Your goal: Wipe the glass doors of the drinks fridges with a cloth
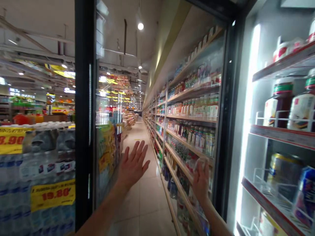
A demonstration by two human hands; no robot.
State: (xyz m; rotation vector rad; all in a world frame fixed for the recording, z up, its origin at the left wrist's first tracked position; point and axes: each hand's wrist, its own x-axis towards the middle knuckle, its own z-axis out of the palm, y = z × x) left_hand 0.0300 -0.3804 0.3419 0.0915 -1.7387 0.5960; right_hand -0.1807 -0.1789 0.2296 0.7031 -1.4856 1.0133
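Observation:
A glass door with a black frame (pixel 85 114) stands open in front of me. My left hand (pixel 134 160) is raised toward its glass, palm forward, with fingers stretched out and the thumb apart. It holds nothing; whether it touches the pane I cannot tell. Lower and to the right, my right hand (pixel 201 180) is up by the glass near the door's hinge side. Its fingers point upward and are slightly blurred. A pale patch shows around those fingertips, and I cannot make out whether it is a reflection. Bottles on shelves show in the glass behind this hand.
At right, a lit cooler holds dark bottles with green caps (pixel 278 105), a gold-topped can pack (pixel 283 170) and a blue package (pixel 306 196) on wire-fronted shelves. Stacked water bottles (pixel 14 177) with a yellow price sign (pixel 52 195) stand at left. A tiled aisle (pixel 137 196) runs ahead.

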